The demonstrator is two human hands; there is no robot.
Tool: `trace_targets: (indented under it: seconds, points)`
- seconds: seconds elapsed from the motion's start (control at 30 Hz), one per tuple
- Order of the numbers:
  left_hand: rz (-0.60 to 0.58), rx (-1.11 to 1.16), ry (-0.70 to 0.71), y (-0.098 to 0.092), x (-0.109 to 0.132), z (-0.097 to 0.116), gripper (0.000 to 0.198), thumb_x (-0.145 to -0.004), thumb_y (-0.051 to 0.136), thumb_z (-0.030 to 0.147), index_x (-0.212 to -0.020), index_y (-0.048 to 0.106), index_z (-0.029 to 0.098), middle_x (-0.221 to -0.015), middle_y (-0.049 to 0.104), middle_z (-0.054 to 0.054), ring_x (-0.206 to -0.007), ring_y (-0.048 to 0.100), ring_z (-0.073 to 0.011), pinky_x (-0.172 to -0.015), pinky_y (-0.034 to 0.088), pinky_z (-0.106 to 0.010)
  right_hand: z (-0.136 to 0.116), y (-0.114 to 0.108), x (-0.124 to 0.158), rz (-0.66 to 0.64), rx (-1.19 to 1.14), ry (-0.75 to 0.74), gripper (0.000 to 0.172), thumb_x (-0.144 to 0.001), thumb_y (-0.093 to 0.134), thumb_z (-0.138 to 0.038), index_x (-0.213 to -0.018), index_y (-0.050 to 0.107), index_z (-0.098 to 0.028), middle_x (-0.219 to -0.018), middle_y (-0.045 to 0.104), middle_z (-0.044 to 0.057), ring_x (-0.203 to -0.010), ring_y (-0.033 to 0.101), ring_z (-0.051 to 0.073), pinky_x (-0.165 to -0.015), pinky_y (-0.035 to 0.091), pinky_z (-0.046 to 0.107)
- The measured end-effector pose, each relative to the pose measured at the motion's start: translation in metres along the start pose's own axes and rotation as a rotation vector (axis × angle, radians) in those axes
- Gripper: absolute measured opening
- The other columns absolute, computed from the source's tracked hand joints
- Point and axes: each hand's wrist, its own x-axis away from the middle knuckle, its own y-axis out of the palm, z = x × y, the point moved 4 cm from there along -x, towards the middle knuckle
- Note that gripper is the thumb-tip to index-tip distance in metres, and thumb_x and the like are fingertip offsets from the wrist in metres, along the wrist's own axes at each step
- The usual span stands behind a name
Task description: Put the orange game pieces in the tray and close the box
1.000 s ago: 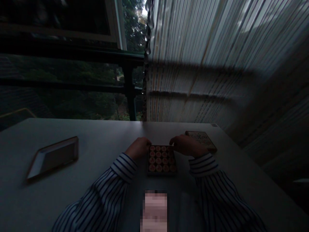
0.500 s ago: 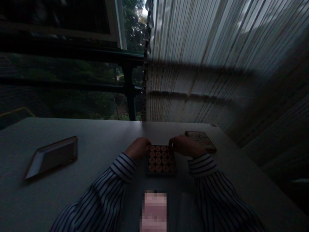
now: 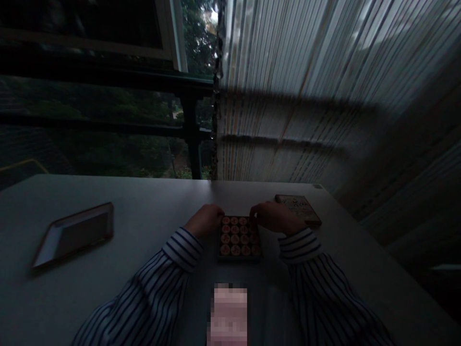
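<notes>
Head: round discs [image 3: 235,239], square tray [image 3: 239,259]

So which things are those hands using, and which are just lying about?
In use:
box of round pieces
left hand at its far left corner
right hand at its far right corner

Seemingly just lying about:
shallow tray, left
flat patterned object, right

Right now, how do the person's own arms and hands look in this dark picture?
The left sleeve and right sleeve are long, pale with dark blue stripes, which circle the cuffs. The left hand and right hand wear no gloves; finer details are too dark to tell.
</notes>
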Motion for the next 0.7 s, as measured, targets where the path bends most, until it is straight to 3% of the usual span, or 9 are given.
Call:
trace_targets:
  seconds: [0.7]
  points:
    - [0.002, 0.005, 0.005, 0.0, 0.0002, 0.0014, 0.029, -0.074, 0.04, 0.022, -0.083, 0.067, 0.016, -0.083, 0.067, -0.008, -0.076, 0.06, -0.0165, -0.061, 0.038, -0.022, -0.0011, 0.0004, -0.0004, -0.012, -0.02, -0.005, 0.026, -0.076, 0.044, -0.024, -0.095, 0.062, -0.025, -0.089, 0.064, 0.006, -0.082, 0.058, 0.019, -0.065, 0.04, 0.026]
